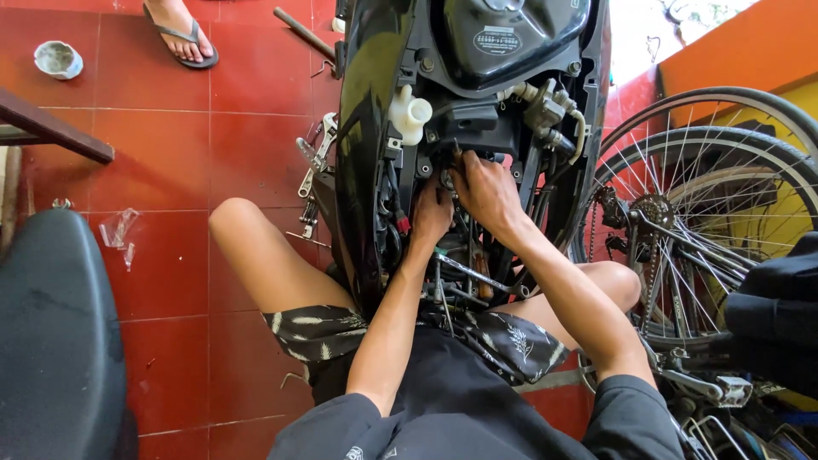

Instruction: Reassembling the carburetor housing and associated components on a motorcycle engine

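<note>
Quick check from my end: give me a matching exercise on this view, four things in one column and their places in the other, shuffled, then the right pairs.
Things:
1. white plastic bottle
2. small grey bowl
3. bicycle wheel
4. wrenches

Places:
A. on the red floor, just left of the motorbike's black body panel
B. far right, beside the motorbike
C. inside the opened motorbike frame, above the left hand
D. top left corner, on the floor tiles

Pairs: 1-C, 2-D, 3-B, 4-A
</note>
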